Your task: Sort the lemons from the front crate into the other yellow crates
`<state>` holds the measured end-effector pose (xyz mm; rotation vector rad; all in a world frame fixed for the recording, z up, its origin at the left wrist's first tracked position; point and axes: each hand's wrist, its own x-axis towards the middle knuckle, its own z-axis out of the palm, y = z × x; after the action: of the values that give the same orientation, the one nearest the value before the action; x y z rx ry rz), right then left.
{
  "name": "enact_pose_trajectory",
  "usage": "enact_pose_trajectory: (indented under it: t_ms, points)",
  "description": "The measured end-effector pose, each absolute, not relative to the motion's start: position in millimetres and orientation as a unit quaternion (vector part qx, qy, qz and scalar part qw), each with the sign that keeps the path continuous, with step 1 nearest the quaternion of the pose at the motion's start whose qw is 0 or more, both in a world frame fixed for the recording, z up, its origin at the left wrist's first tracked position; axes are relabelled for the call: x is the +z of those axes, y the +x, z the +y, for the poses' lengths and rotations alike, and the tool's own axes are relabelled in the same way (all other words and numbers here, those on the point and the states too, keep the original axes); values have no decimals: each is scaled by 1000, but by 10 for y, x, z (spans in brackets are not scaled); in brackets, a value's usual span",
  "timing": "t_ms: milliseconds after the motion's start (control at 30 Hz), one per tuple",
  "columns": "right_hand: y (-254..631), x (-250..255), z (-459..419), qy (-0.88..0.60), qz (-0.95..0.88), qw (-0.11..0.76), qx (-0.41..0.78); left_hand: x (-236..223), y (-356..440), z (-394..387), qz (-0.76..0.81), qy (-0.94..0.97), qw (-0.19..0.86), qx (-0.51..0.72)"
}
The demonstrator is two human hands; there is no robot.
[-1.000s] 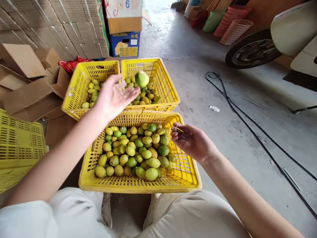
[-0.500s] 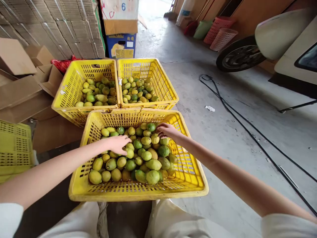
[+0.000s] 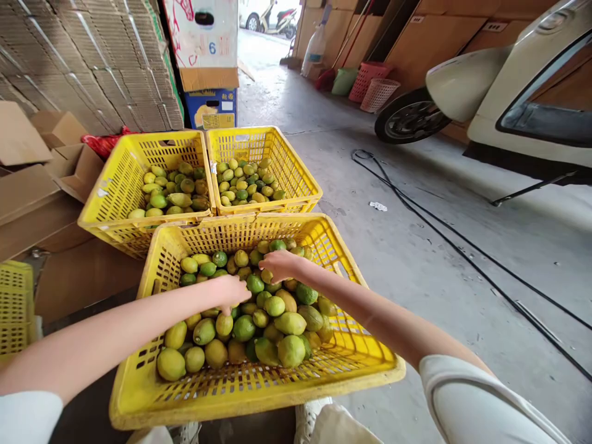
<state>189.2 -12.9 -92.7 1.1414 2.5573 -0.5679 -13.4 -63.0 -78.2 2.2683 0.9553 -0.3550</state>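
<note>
A near yellow crate [image 3: 361,364] in front of me holds several green and yellow lemons [image 3: 291,323]. My left hand [image 3: 231,291] reaches into the pile with its fingers curled down onto the fruit near the crate's middle. My right hand [image 3: 279,266] lies just behind it, fingers bent over lemons. Whether either hand grips a fruit is hidden by the knuckles. Two more yellow crates stand behind: the far left crate [image 3: 104,203] and the far right crate [image 3: 296,176], both partly filled with lemons.
Flattened cardboard stacks [image 3: 92,61] and open boxes [image 3: 28,160] stand at the left. Another yellow crate [image 3: 13,305] sits at the left edge. A black cable [image 3: 439,231] runs across the concrete floor on the right, below a scooter [image 3: 485,98]. Baskets [image 3: 377,92] stand at the back.
My left hand tossed a lemon toward the far crates, then dropped back into the near crate. My right hand came down onto the lemons too. The view tilted up and closer.
</note>
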Motion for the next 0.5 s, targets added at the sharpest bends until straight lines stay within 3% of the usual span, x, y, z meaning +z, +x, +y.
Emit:
enact_pose_trajectory:
  t_ms: [100,233,333,400,500]
  points:
    - [1809,-960,-341,394,880,165,-206,-632,-310,-348,409,832,367,-80]
    - [1814,-921,-351,411,866,130,-254,-484,-506,-258,465,779,418,53]
    - [1893,-794,-203,430,843,64,-317,-416,-578,-362,490,642,556,197]
    - [1912,-683,-142,445,810,-14,-381,-345,-585,-412,478,522,647,283]
    - [1844,-493,-156,420,582,-243,-653,-183,-557,-404,430,408,711,377]
